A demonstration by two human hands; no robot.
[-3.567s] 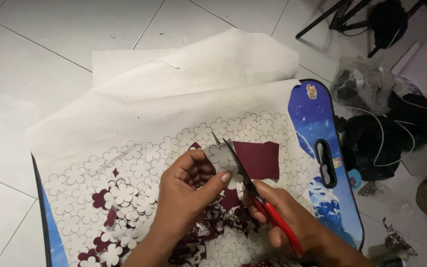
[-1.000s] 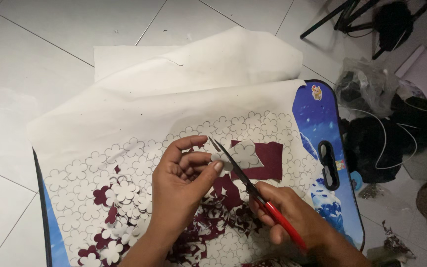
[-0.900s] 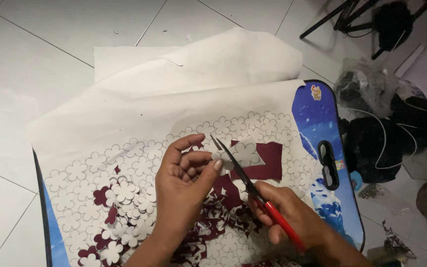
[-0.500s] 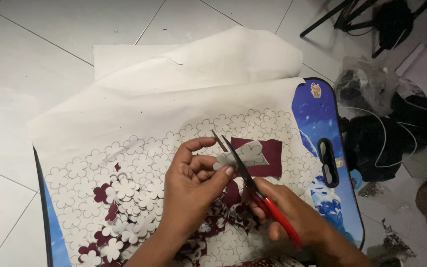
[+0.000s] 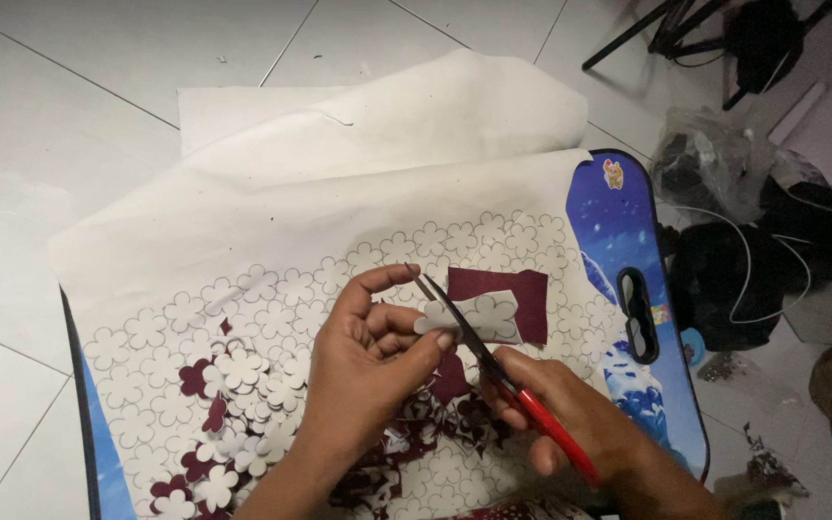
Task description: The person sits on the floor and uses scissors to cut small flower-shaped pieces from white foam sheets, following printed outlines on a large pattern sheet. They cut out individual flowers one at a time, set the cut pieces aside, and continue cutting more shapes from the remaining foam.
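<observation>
Resting on my blue board (image 5: 618, 231), the white flower sheet (image 5: 272, 250) hasn't shifted. My left hand (image 5: 368, 371) still pinches the grey scrap (image 5: 479, 313), now turned flatter. My right hand (image 5: 580, 424) grips red scissors (image 5: 512, 390), blades parted around it.

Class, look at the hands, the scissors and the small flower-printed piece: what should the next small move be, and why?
Probably turn the flower piece a little with the left hand so the next petal curve meets the blades. The right hand has the red-handled scissors partly closed against the piece's edge, the outline curves tightly, and the left fingers pinch it beside the blades.
</observation>
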